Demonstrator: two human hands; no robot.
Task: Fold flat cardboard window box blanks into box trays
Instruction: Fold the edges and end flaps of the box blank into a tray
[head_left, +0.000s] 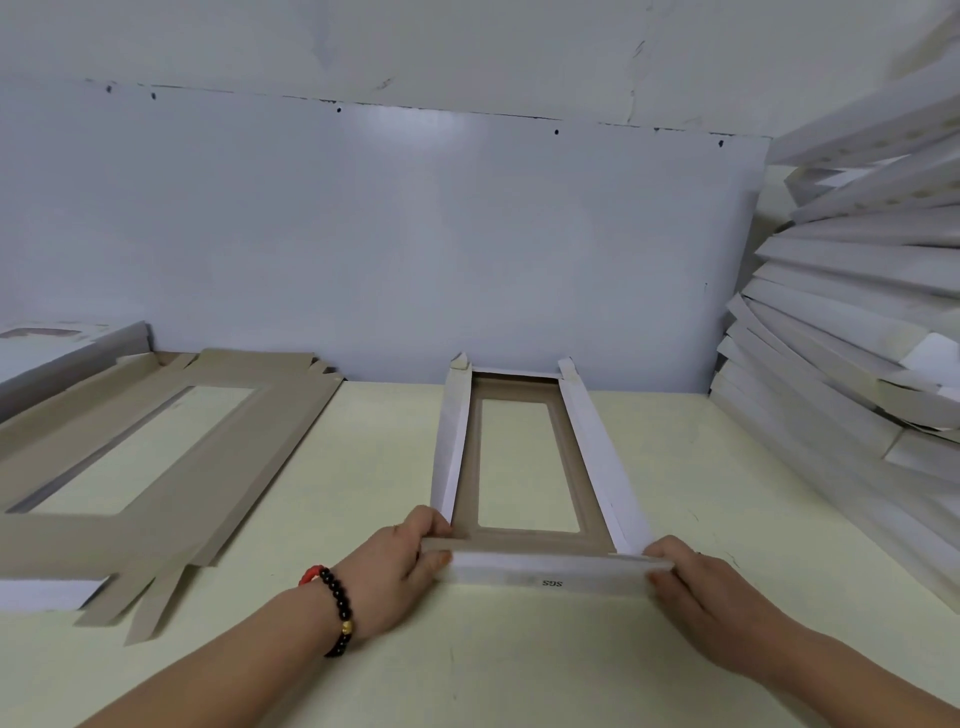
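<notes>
**Head view: near end wall of a window box blank gripped at both corners**

Head view, left to right. At far left, a stack of flat blanks (156, 447), brown side up, window cutouts showing the pale yellow table (363, 467); loose flaps overhanging the stack's near edge, far edge close to the white back wall (395, 234). Behind the stack's far-left corner, a further low white pile (67, 348). Between stack and centre, a bare strip of table.

Left hand (400, 571), wrist with a dark beaded bracelet (337, 613), curled round the left end of the near end wall: thumb on the outer white face, fingertips over the top edge. At centre, the window box blank (524, 467), partly folded: both long side walls raised and leaning slightly outward, white outside, brown inside, brown frame flat on the table around the window. Far corner tabs standing up just short of the back wall. Near end wall (550, 574) upright, printed "SGS" upside down.

Right hand (696, 592) gripping the right end of the same wall, thumb on the outer face, fingers over the top.

Right of the blank, another bare strip of table. At far right, a tall leaning pile of folded trays (852, 312), white edges fanned out, reaching the frame's edge.
</notes>
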